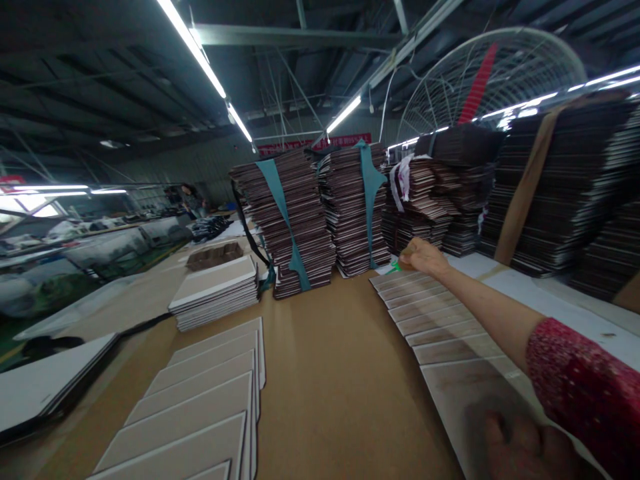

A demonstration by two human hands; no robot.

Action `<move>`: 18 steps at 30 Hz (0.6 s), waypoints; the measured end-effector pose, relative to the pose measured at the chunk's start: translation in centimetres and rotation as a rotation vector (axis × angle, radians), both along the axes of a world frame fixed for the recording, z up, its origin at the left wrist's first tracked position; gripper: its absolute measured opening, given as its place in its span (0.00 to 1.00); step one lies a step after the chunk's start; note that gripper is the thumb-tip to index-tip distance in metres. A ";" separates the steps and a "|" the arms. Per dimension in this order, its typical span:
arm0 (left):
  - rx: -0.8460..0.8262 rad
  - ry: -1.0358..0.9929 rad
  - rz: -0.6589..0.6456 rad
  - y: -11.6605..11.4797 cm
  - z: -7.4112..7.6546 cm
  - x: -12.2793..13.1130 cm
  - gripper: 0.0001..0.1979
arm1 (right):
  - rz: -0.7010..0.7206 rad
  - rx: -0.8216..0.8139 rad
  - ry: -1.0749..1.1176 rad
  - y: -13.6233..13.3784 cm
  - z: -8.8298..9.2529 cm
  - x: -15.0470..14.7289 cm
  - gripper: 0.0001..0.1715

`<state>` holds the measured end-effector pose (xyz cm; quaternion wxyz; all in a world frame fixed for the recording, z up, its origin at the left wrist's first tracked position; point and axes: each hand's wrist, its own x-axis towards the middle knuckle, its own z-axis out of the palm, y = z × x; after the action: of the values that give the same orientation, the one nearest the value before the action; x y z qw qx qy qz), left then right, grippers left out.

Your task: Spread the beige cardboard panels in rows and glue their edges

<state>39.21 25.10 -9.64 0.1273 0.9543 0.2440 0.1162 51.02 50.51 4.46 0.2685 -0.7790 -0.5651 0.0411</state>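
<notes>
My right hand [423, 257] reaches far forward on a bare arm with a red sleeve, to the far end of a fanned row of grey-brown card sheets [440, 320] on the brown table [325, 373]. Its fingers are closed in a fist, and a small green bit [395, 267] shows at its left side. What it grips is too small to name. My left hand [510, 443] lies blurred at the bottom edge, on the nearest sheet of that row. Its fingers are smeared.
A second fanned row of sheets [200, 407] lies at the lower left, with a flat stack [215, 293] behind it. Tall strapped bundles of dark card [295, 220] line the back and right. A large fan [490, 73] stands behind them. A person [190, 199] works far off at the left.
</notes>
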 end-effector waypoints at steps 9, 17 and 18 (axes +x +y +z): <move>-0.025 0.018 -0.016 0.4 -0.9 0.6 0.26 | 0.059 -0.014 0.000 0.8 -0.8 -2.7 0.19; -0.053 0.013 -0.023 0.9 -1.4 0.4 0.30 | 0.085 -0.005 -0.034 1.2 -1.1 -3.5 0.19; -0.058 0.016 -0.024 0.9 -1.5 0.4 0.30 | 0.075 -0.001 -0.040 1.2 -1.1 -3.4 0.19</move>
<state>39.62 26.01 -11.12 0.1542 0.9540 0.2368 0.0999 47.59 51.67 3.38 0.2549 -0.7581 -0.5992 0.0356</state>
